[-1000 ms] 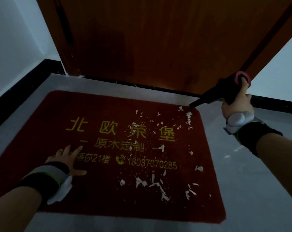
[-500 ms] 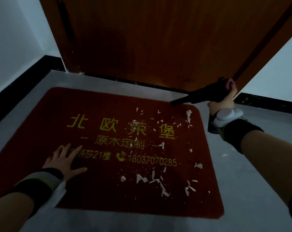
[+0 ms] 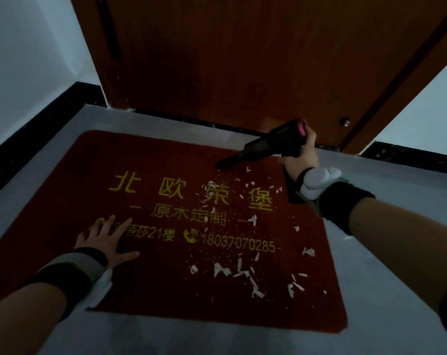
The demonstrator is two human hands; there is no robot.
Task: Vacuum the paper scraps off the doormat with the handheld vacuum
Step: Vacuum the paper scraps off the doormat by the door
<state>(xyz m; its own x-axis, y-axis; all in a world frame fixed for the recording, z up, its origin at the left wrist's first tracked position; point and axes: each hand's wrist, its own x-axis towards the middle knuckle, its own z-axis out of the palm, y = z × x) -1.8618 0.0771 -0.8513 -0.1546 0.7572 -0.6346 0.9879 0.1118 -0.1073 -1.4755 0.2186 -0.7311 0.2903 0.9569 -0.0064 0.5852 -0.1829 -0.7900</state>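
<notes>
Vacuum (image 3: 268, 144) gripped in right hand (image 3: 300, 157), nozzle angled down onto doormat (image 3: 114, 155); left hand (image 3: 104, 239) pressed flat, fingers spread, beside paper scraps (image 3: 242, 272).

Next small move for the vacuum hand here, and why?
Probably draw the handheld vacuum, held by the right hand, toward the person: its nozzle tip sits at the doormat's far edge, just beyond the nearest paper scraps. The left hand lies flat on the mat.

Left hand (image 3: 103, 239) flat, fingers spread; right hand (image 3: 300, 155) curled in a grip.
</notes>
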